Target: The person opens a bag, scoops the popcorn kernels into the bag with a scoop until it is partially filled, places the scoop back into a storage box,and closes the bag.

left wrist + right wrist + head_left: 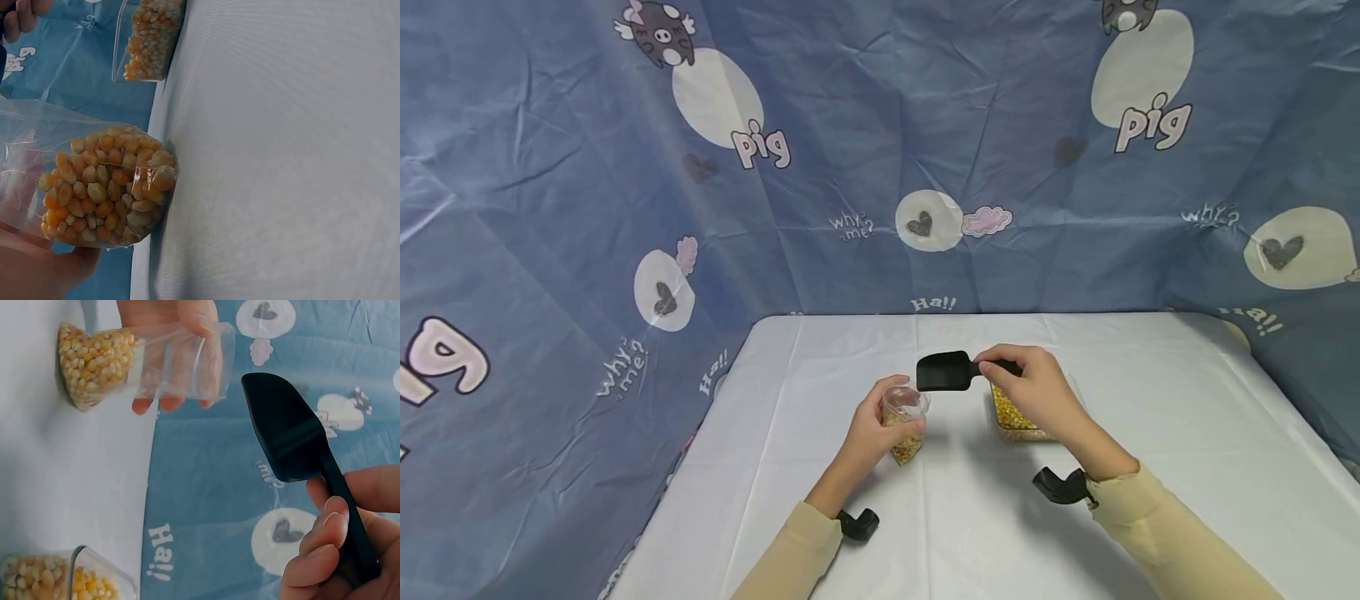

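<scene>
My left hand [872, 429] grips a clear zip bag [178, 359] by its upper part, thumb on the near side, and the mouth stands open. Yellow corn kernels [106, 190] fill the bag's lower part, and its bottom is right at the white tabletop. In my right hand [1037, 392] is a black scoop [943, 372], held by the handle with fingers wrapped around it. The scoop's blade points left, beside and a little above the bag's mouth. No kernels show on the blade. Under the right hand sits a clear container [1028, 435] of corn, partly hidden by that hand.
A white cloth [962, 533] covers the table. Blue printed curtains [850, 150] hang behind it and along the left and right sides. Black wrist cameras [1062, 486] are strapped at both sleeve cuffs.
</scene>
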The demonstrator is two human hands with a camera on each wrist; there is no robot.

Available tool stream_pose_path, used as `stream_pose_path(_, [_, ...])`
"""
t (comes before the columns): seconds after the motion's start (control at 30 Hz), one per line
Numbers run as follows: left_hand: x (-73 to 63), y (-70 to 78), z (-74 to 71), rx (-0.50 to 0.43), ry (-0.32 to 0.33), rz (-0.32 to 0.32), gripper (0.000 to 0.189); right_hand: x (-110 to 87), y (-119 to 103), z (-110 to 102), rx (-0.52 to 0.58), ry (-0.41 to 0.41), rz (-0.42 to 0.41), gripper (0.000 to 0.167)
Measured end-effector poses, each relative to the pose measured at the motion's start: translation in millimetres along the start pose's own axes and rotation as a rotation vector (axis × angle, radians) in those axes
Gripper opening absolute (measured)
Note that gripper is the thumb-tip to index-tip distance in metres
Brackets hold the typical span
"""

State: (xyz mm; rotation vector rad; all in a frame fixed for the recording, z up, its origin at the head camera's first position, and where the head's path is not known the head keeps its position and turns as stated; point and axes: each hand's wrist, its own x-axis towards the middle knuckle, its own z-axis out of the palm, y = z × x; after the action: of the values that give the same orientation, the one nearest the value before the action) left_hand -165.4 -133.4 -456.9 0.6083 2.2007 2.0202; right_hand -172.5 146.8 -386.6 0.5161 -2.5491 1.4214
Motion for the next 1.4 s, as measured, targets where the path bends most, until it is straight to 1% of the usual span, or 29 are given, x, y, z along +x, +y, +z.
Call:
stream_pose_path(0.13, [-0.3, -1.0, 0.3, -0.03, -0.002, 0.015, 0.067, -3.9, 4.5, -3.6, -0.001, 0.012, 0.021, 0.012])
stream_pose_path(0.27, [-0.1, -2.4, 0.2, -0.049, -0.009, 0.036, 0.066, -7.7, 10.9, -6.2, -0.018, 0.028, 0.023, 0.013])
stream_pose_path(0.4, [0.3, -3.3, -0.2, -0.04, -0.005, 0.043, 0.066, -12.3, 18.8, -9.3, -0.031, 0.033, 0.037, 0.014])
stream_pose_path(0.6, [0.6, -3.0, -0.1, -0.02, -0.001, 0.037, 0.065, -20.5, 34.4, -16.9, -0.07, 0.035, 0.075, 0.014])
stream_pose_path(0.77, [0.3, -3.0, 0.4, -0.03, -0.006, 0.042, 0.066, -29.0, 46.8, -24.1, -0.112, 0.032, 0.117, 0.014])
stream_pose_path(0.87, [-0.2, -3.3, 0.3, -0.039, -0.01, 0.048, 0.066, -33.3, 52.3, -27.8, -0.135, 0.033, 0.126, 0.015])
stream_pose_path(1.23, [-0.9, -1.5, -1.5, -0.033, -0.006, 0.035, 0.066, -41.7, 62.3, -49.2, -0.227, 0.032, 0.128, 0.019])
stream_pose_path(1.4, [-1.4, -1.5, -2.7, -0.045, -0.013, 0.047, 0.067, -44.6, 67.4, -60.5, -0.289, 0.027, 0.118, 0.021])
